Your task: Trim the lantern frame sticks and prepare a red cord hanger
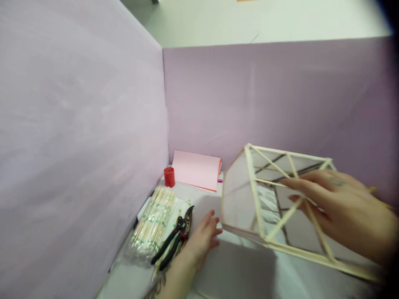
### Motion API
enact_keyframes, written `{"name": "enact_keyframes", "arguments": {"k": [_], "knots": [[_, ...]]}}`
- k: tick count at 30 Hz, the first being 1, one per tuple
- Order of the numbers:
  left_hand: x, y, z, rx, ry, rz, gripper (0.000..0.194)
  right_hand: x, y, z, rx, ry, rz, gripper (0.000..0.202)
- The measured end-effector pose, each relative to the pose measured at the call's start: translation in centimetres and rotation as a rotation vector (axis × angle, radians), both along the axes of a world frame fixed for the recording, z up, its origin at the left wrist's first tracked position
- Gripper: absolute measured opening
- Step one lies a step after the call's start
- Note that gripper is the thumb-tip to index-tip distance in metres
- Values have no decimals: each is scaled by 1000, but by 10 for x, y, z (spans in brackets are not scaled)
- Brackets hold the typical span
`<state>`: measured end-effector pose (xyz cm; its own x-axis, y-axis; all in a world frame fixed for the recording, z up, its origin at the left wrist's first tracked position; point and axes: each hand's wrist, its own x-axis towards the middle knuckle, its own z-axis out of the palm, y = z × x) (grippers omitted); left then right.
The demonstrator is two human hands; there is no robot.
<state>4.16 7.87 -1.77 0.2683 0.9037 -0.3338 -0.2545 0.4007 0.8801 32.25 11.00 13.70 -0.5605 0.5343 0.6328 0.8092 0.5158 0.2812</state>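
A box-like frame of pale wooden sticks (253,189), with crossed braces and whitish sheet sides, is tilted over the right half of the table. My right hand (336,199) grips it at the crossing sticks, thumb and fingers closed around that spot. My left hand (205,232) is open, its fingers spread, just left of the frame's lower left corner and seemingly apart from it. Black-handled pruning shears (177,238) lie left of my left hand, partly behind the forearm. Beside them is a clear plastic pack of wooden chopsticks (152,224).
A red cylinder (169,177) stands in the back left corner. Pink and orange paper sheets (196,168) lie against the back. Lilac panels (205,104) wall off the left and far sides of the white table (121,278). Something yellow shows behind my right hand.
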Motion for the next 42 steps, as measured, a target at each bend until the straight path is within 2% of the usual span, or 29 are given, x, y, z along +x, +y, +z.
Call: {"name": "enact_keyframes", "arguments": {"k": [3, 5, 7, 9, 11, 13, 14, 17, 19, 21, 23, 25, 28, 29, 31, 33, 35, 36, 38, 40, 42], "knots": [[9, 2, -8, 31, -104, -74, 77, -33, -14, 11, 31, -96, 25, 24], [13, 2, -10, 65, -101, -48, 72, -49, -21, 20, 41, -98, 41, 24], [13, 4, -9, 92, -59, 13, 67, -53, -22, 31, 12, -88, 30, 25], [8, 5, -2, 155, -10, 114, 59, -42, -14, 45, -97, -45, -21, 26], [1, 6, 13, 254, 23, 265, 52, -24, -3, 60, -310, 64, -100, 33], [-6, 4, 36, 369, 23, 395, 46, -7, 5, 69, -574, 218, -189, 43], [-10, 2, 50, 430, 10, 434, 41, -1, 7, 70, -641, 245, -215, 42], [-18, -9, 87, 590, 5, 461, 30, -4, -2, 60, -729, 196, -257, 39], [-21, -20, 97, 685, 139, 406, 30, -18, -14, 44, -721, 86, -246, 40], [-25, -32, 92, 711, 270, 350, 31, -36, -24, 26, -708, -7, -204, 42], [-31, -47, 75, 692, 368, 308, 31, -49, -31, 11, -715, -50, -154, 44], [-40, -64, 54, 679, 493, 258, 30, -51, -36, 5, -726, -77, -120, 52], [-52, -90, 25, 682, 706, 163, 27, -28, -50, 11, -767, -57, -62, 73], [-54, -98, 18, 691, 777, 121, 25, -15, -59, 15, -777, -15, -24, 74], [-52, -111, 5, 712, 907, 35, 19, 12, -85, 19, -721, 119, 55, 63], [-43, -117, -4, 727, 1011, -38, 14, 35, -122, 15, -594, 221, 130, 55], [-33, -115, -10, 731, 1090, -88, 7, 52, -164, 1, -548, 270, 181, 49], [-28, -111, -11, 731, 1123, -99, 5, 58, -185, -9, -564, 269, 157, 50], [-23, -100, -7, 733, 1180, -63, 8, 66, -219, -34, -562, 279, 154, 52], [-20, -87, 3, 749, 1214, 49, 17, 70, -237, -59, -624, 308, 130, 52], [-16, -79, 14, 787, 1203, 176, 35, 68, -238, -83, -675, 402, 84, 50]]}}
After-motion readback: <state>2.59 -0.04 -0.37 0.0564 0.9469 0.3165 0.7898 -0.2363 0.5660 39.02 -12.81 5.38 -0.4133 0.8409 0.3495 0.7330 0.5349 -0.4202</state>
